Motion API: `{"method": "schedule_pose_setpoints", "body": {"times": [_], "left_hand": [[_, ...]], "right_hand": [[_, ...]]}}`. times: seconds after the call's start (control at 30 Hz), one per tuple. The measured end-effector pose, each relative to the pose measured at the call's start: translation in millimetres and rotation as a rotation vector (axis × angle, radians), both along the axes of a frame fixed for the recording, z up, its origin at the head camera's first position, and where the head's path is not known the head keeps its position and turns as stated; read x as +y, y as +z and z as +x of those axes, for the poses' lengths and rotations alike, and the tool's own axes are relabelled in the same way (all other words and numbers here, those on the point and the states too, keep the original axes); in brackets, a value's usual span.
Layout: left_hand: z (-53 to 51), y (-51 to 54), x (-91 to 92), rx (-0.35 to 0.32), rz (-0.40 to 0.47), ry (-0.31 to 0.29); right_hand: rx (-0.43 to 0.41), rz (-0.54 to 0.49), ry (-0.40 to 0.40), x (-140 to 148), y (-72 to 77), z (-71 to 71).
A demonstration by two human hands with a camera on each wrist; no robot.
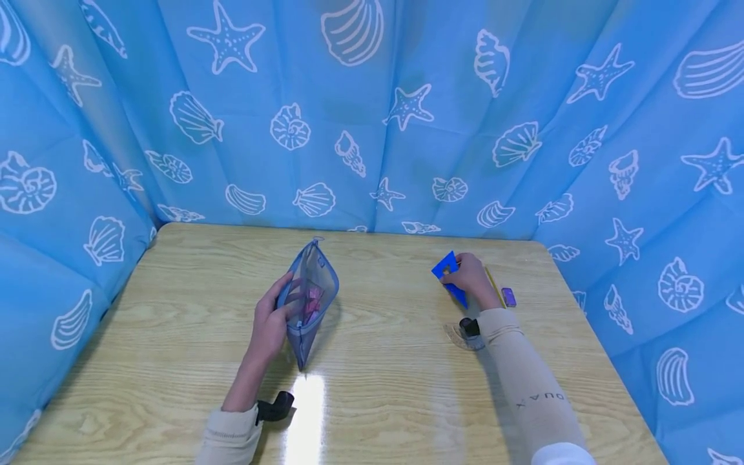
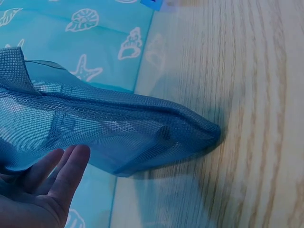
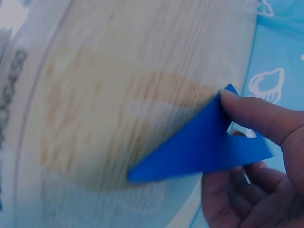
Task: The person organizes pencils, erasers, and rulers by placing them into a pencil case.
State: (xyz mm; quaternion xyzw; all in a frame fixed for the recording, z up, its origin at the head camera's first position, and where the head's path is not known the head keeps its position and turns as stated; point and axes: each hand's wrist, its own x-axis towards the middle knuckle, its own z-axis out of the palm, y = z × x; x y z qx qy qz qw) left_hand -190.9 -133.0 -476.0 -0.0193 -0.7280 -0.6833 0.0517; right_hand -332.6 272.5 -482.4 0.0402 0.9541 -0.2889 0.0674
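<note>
Blue triangle (image 3: 190, 147) is pinched between the right hand's (image 1: 473, 281) thumb and fingers. Left hand (image 1: 270, 323) grips the mesh pouch's (image 1: 329, 281) side edge; broad tabletop (image 1: 386, 316) separates them.

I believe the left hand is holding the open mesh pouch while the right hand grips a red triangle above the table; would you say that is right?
Not quite: the triangle is blue, not red, as the right wrist view shows. The rest stands: the left hand holds the open mesh pouch, and the right hand grips the triangle.
</note>
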Motion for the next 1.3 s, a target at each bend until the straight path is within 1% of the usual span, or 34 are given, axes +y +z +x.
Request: {"method": "schedule_pose_setpoints", "body": {"times": [0.13,0.33,0.57,0.8,0.9,1.1,1.3], "left_hand": [[-0.8,-1.3,-0.5,0.006,-0.027,0.006],[-2.9,-2.1,-0.6,0.019,-0.043,0.008],[-1.5,-0.4,0.4,0.007,-0.033,0.011],[-0.6,1.8,2.0,-0.005,-0.026,0.002],[-1.8,2.0,2.2,-0.006,-0.035,0.003],[-3.3,1.5,2.5,-0.006,-0.046,0.002],[-3.7,1.1,3.1,-0.007,-0.059,0.006]], "right_hand": [[0.003,-0.040,-0.005,0,1.5,-0.6],[-0.022,-0.090,0.010,1,3.7,-2.5],[-0.074,-0.219,0.026,0,7.3,1.6],[-0.120,-0.348,0.039,0,7.7,8.2],[-0.112,-0.402,0.054,-1,8.8,10.8],[-0.104,-0.475,0.051,-4,8.3,13.3],[-0.048,-0.510,0.056,-5,3.4,14.6]]}}
